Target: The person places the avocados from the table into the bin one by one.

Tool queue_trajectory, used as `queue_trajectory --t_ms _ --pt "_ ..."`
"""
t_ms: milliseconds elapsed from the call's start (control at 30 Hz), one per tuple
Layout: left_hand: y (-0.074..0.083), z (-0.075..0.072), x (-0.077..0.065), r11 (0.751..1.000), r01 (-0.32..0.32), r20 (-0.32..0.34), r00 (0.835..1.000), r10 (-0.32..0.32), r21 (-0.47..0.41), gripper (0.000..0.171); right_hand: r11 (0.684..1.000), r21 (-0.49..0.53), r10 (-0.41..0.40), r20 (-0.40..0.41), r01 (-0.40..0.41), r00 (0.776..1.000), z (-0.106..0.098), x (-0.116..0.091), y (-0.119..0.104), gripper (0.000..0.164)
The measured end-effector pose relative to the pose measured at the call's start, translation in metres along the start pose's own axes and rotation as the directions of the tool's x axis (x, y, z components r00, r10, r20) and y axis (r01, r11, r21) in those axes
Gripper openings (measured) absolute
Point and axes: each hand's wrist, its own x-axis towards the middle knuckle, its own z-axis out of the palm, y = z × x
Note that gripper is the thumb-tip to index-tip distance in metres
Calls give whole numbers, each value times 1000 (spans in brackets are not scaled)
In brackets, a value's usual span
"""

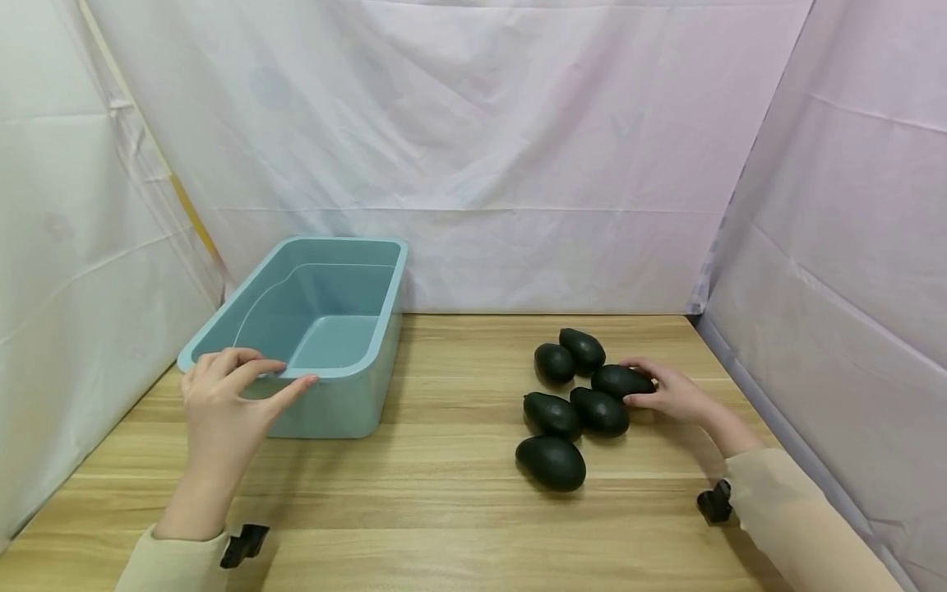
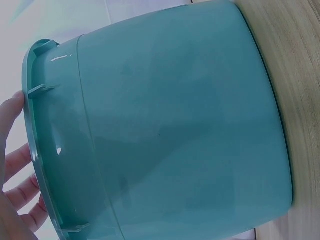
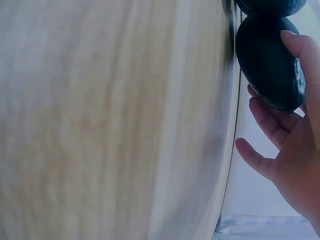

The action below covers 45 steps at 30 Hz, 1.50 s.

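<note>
A light blue plastic bin (image 1: 381,386) stands at the left of the table. My left hand (image 1: 225,395) is at its near rim, thumb at the edge and fingers reaching over. In the left wrist view the fingertips disappear behind the rim of the bin (image 2: 175,115). On the right, my right hand (image 1: 669,390) holds a dark avocado (image 1: 620,381) at its right end, with the thumb on one side and fingers on the other. The right wrist view shows the thumb on this avocado (image 3: 267,60), with another avocado (image 3: 272,6) touching its far end.
Several more avocados lie close together left of my right hand, among them one nearest me (image 1: 551,463) and one at the back (image 1: 583,349). The wooden table (image 1: 444,493) is bordered by white cloth (image 1: 518,164) at the back and sides.
</note>
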Motion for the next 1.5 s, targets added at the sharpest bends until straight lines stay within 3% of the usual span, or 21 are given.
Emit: queue_trajectory --t_ms 367,567,833,1000,1100,1333,1500 --pt "2 -1 0 1000 9 5 1000 -9 2 71 1000 -12 -13 -23 12 1000 -7 -3 -5 54" --pt "3 -5 1 1000 14 61 998 -14 3 70 999 28 29 -39 -28 999 -14 -8 -11 57" --pt "6 -6 4 998 54 57 997 -53 -14 69 998 42 42 -90 -38 995 -21 -12 -14 56" --pt "6 -8 5 998 64 90 994 -63 -10 48 996 81 33 -120 -24 992 -27 -16 -19 54" --pt "8 -10 7 997 72 123 990 -72 7 37 997 70 33 -143 -24 989 -30 -18 -24 54" --pt "14 -15 12 990 129 214 967 -140 63 36 1000 15 16 -193 -13 981 -31 -21 -29 53" --pt "15 -15 13 983 168 238 954 -182 78 34 1000 8 16 -209 -14 978 -29 -21 -33 52"
